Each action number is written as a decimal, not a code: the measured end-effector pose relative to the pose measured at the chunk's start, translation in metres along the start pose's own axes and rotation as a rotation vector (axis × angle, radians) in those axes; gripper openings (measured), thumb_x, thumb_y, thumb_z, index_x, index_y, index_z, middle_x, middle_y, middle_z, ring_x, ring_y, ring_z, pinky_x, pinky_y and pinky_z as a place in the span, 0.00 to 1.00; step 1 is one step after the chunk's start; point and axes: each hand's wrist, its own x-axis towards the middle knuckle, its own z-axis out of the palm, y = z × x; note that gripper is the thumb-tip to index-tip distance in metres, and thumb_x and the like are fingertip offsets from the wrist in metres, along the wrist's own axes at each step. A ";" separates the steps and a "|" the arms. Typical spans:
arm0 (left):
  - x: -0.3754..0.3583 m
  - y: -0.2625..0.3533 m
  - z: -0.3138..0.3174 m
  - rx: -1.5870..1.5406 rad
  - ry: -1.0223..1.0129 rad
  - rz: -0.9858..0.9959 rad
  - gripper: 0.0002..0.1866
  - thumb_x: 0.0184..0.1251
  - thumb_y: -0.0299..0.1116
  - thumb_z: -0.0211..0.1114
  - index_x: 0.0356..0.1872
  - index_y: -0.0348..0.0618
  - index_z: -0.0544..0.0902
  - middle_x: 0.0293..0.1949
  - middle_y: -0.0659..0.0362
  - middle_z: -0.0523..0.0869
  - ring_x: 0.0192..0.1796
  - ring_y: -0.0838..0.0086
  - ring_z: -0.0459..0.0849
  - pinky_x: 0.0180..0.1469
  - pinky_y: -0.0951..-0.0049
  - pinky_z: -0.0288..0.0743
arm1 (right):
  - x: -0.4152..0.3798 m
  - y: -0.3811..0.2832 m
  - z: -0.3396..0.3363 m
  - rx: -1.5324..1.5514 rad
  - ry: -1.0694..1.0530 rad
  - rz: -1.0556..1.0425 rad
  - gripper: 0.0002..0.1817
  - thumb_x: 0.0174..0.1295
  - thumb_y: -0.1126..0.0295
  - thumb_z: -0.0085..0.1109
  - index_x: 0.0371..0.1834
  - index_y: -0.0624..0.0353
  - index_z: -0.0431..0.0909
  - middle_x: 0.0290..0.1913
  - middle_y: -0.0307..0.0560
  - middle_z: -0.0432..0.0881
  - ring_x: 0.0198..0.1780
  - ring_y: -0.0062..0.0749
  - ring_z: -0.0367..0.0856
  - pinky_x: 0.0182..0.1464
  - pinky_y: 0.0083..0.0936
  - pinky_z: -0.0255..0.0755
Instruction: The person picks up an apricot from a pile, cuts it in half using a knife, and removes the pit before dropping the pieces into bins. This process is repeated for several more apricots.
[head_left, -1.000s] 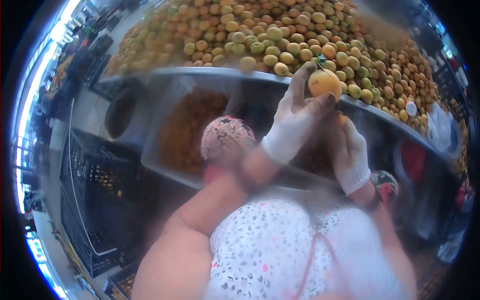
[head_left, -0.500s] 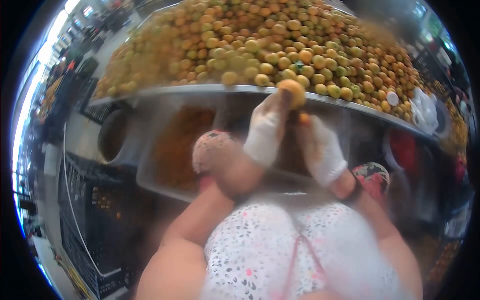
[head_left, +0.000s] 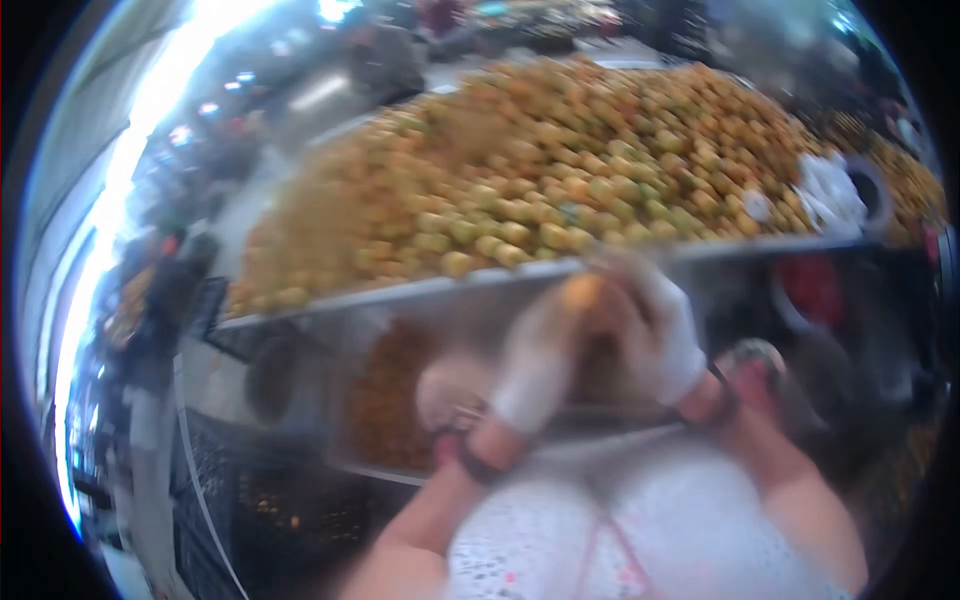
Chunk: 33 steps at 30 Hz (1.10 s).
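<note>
Both my hands wear white gloves and meet just below the metal edge of a big fruit table. My left hand point(head_left: 535, 365) holds an orange-yellow fruit point(head_left: 582, 292) at its fingertips. My right hand point(head_left: 662, 335) is right beside it, fingers curled against the same fruit. The picture is blurred, so the exact grip of the right hand is unclear. A large heap of yellow-green and orange fruit point(head_left: 560, 170) covers the table above my hands.
The table's metal rim point(head_left: 400, 292) runs across the middle. Under it sit a clear tub of orange fruit point(head_left: 385, 400) and a round dark bin point(head_left: 270, 378). Black crates point(head_left: 250, 500) stand at lower left. A white bag point(head_left: 830, 195) lies at the heap's right end.
The view has swung upward, so the heap and table rim sit lower in the picture. My hands with the fruit have dropped below the rim and drawn closer together. Blur has grown.
</note>
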 end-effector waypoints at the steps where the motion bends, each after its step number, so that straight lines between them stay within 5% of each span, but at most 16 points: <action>1: -0.003 0.000 0.005 -0.078 0.030 -0.190 0.18 0.79 0.39 0.55 0.61 0.38 0.77 0.51 0.60 0.83 0.50 0.77 0.80 0.52 0.75 0.77 | -0.004 -0.010 -0.007 0.170 -0.100 0.369 0.09 0.71 0.72 0.54 0.48 0.64 0.77 0.34 0.47 0.80 0.35 0.29 0.80 0.37 0.26 0.73; 2: -0.005 0.000 0.011 -0.125 0.016 -0.131 0.19 0.79 0.38 0.55 0.62 0.37 0.75 0.52 0.55 0.84 0.52 0.71 0.82 0.54 0.72 0.76 | -0.003 -0.011 0.000 0.346 0.014 0.330 0.08 0.73 0.70 0.54 0.46 0.64 0.77 0.33 0.38 0.79 0.36 0.17 0.75 0.36 0.21 0.72; 4: -0.005 -0.010 0.009 0.301 -0.027 0.263 0.24 0.78 0.36 0.53 0.69 0.33 0.67 0.58 0.47 0.81 0.59 0.67 0.81 0.61 0.69 0.73 | -0.001 -0.011 -0.002 0.298 -0.018 0.340 0.09 0.73 0.68 0.55 0.43 0.63 0.78 0.31 0.34 0.77 0.34 0.17 0.73 0.35 0.20 0.70; 8: -0.013 0.004 0.017 0.394 -0.047 0.164 0.31 0.79 0.37 0.52 0.76 0.36 0.56 0.67 0.47 0.74 0.66 0.67 0.75 0.68 0.69 0.67 | 0.007 -0.034 -0.007 0.219 -0.044 0.358 0.10 0.73 0.66 0.55 0.38 0.62 0.78 0.29 0.33 0.76 0.33 0.17 0.72 0.33 0.19 0.68; 11: -0.014 0.001 0.024 0.075 -0.056 0.110 0.30 0.81 0.40 0.50 0.76 0.37 0.57 0.68 0.51 0.74 0.67 0.69 0.75 0.69 0.70 0.65 | 0.007 -0.037 -0.004 0.306 -0.053 0.454 0.11 0.73 0.65 0.55 0.36 0.62 0.77 0.27 0.36 0.75 0.31 0.17 0.71 0.31 0.20 0.66; 13: -0.014 0.010 0.029 -0.491 -0.041 -0.006 0.29 0.82 0.44 0.48 0.75 0.37 0.61 0.67 0.54 0.74 0.67 0.70 0.74 0.69 0.72 0.64 | 0.006 -0.029 0.001 0.195 0.006 0.236 0.10 0.69 0.67 0.56 0.36 0.63 0.76 0.24 0.41 0.75 0.28 0.20 0.72 0.29 0.24 0.66; 17: -0.014 0.006 0.033 -0.548 -0.042 -0.042 0.29 0.82 0.47 0.47 0.73 0.38 0.65 0.66 0.56 0.74 0.67 0.72 0.73 0.70 0.72 0.63 | 0.007 -0.025 -0.001 0.076 -0.020 0.087 0.06 0.63 0.71 0.56 0.36 0.63 0.75 0.25 0.48 0.75 0.26 0.31 0.76 0.29 0.28 0.68; 19: -0.015 0.009 0.037 -0.567 0.056 -0.075 0.26 0.81 0.50 0.48 0.68 0.42 0.72 0.53 0.58 0.83 0.50 0.75 0.83 0.53 0.74 0.77 | 0.005 -0.019 0.001 -0.034 -0.074 0.048 0.06 0.58 0.73 0.56 0.36 0.62 0.74 0.26 0.53 0.75 0.26 0.44 0.78 0.29 0.33 0.69; 20: -0.016 0.005 0.034 -0.568 0.057 -0.079 0.26 0.81 0.50 0.48 0.68 0.42 0.72 0.53 0.58 0.83 0.50 0.75 0.83 0.53 0.74 0.77 | 0.005 -0.018 0.002 -0.034 -0.076 0.052 0.06 0.58 0.73 0.56 0.36 0.62 0.74 0.26 0.53 0.75 0.26 0.44 0.78 0.29 0.33 0.69; 22: -0.017 0.000 0.028 -0.274 0.016 0.075 0.22 0.79 0.53 0.50 0.59 0.49 0.78 0.33 0.64 0.83 0.26 0.79 0.78 0.26 0.78 0.71 | 0.007 -0.018 0.001 -0.050 -0.138 0.028 0.07 0.56 0.73 0.57 0.37 0.62 0.74 0.26 0.54 0.76 0.26 0.49 0.78 0.29 0.35 0.69; 23: -0.017 -0.001 0.028 -0.277 0.015 0.069 0.22 0.79 0.53 0.50 0.59 0.49 0.78 0.33 0.64 0.83 0.26 0.79 0.78 0.26 0.78 0.71 | 0.007 -0.017 0.002 -0.053 -0.140 0.034 0.07 0.56 0.73 0.57 0.37 0.62 0.74 0.26 0.54 0.76 0.26 0.49 0.78 0.29 0.35 0.69; 25: -0.013 0.013 0.030 -0.464 0.109 -0.209 0.19 0.78 0.55 0.51 0.49 0.53 0.79 0.23 0.68 0.76 0.15 0.80 0.66 0.15 0.80 0.54 | 0.007 -0.014 0.004 -0.043 -0.153 0.009 0.07 0.55 0.73 0.58 0.36 0.61 0.75 0.26 0.54 0.76 0.26 0.49 0.78 0.29 0.35 0.69; 29: -0.010 0.022 0.030 -0.540 0.179 -0.361 0.19 0.78 0.56 0.51 0.46 0.54 0.78 0.22 0.68 0.75 0.14 0.80 0.66 0.16 0.80 0.54 | 0.007 -0.006 0.006 -0.063 -0.178 0.003 0.06 0.56 0.73 0.58 0.35 0.61 0.74 0.27 0.52 0.77 0.27 0.46 0.79 0.29 0.33 0.70; 31: -0.010 0.024 0.022 -0.820 0.080 -0.499 0.20 0.79 0.54 0.50 0.51 0.50 0.79 0.31 0.62 0.82 0.26 0.77 0.79 0.25 0.77 0.70 | 0.008 -0.011 0.008 0.028 -0.112 0.137 0.06 0.59 0.71 0.58 0.35 0.61 0.74 0.27 0.51 0.78 0.27 0.40 0.80 0.30 0.31 0.70; 32: -0.008 0.015 0.020 -0.818 0.081 -0.495 0.20 0.79 0.54 0.50 0.51 0.50 0.79 0.31 0.62 0.82 0.26 0.77 0.79 0.25 0.77 0.70 | 0.007 -0.009 0.007 0.029 -0.112 0.134 0.06 0.59 0.71 0.58 0.35 0.61 0.74 0.27 0.51 0.78 0.27 0.40 0.80 0.30 0.31 0.70; 33: -0.005 0.007 0.017 -0.582 0.028 -0.270 0.20 0.80 0.51 0.51 0.56 0.47 0.77 0.40 0.58 0.83 0.37 0.75 0.81 0.36 0.76 0.74 | 0.004 -0.005 0.006 0.050 -0.090 0.172 0.06 0.61 0.71 0.58 0.35 0.61 0.75 0.27 0.49 0.78 0.27 0.35 0.78 0.30 0.30 0.70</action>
